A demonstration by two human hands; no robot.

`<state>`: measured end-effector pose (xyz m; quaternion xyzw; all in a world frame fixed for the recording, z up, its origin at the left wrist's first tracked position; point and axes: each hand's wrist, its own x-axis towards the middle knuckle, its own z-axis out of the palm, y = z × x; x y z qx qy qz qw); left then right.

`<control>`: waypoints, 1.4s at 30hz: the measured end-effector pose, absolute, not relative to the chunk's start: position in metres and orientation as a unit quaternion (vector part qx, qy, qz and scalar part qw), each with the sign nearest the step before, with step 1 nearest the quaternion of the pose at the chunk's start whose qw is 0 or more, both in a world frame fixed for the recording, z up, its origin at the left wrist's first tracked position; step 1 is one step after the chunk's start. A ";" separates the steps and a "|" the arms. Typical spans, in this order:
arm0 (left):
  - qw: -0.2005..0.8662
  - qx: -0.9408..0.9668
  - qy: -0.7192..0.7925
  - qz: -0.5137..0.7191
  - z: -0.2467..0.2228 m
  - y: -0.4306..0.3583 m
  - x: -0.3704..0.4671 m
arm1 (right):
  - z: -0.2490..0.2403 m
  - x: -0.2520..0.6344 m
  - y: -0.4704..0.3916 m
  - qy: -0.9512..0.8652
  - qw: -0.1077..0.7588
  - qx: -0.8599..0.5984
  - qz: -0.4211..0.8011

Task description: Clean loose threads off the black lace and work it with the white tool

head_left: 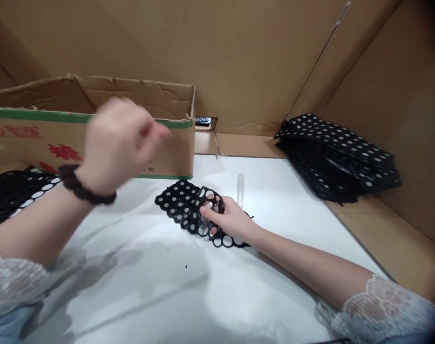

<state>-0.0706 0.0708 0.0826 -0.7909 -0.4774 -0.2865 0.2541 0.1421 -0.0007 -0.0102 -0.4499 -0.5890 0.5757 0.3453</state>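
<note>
My right hand [231, 217] grips a black sheet full of round holes [183, 203] by its right part, thumb on top and fingers showing through the larger holes. The sheet lies on the white table [267, 286], its left end flat. Raised in front of the open cardboard box [170, 153], my left hand [122, 141] is blurred, with its fingers curled closed. Whatever it may hold is hidden. A dark hair tie [84, 186] circles that wrist. Just behind my right hand is a clear, narrow plastic piece [240, 188].
More black holed sheets [339, 157] are piled at the right against the cardboard wall [396, 119]. Another black holed sheet [16, 191] lies at the left, before the box. A small dark scrap [186, 266] lies on the table. The rear cardboard wall has a small cutout [212, 125].
</note>
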 end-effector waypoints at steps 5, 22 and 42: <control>-0.111 -0.907 -0.397 -0.089 0.039 0.029 -0.032 | -0.009 0.141 -0.001 -0.588 0.359 -0.444 0.572; 0.250 -0.716 -0.554 -0.343 0.123 0.108 -0.114 | -0.005 0.146 0.000 -0.624 0.287 -0.434 0.583; 0.104 -0.805 -0.521 -0.263 0.091 0.063 -0.079 | -0.007 0.147 0.000 -0.655 0.260 -0.457 0.543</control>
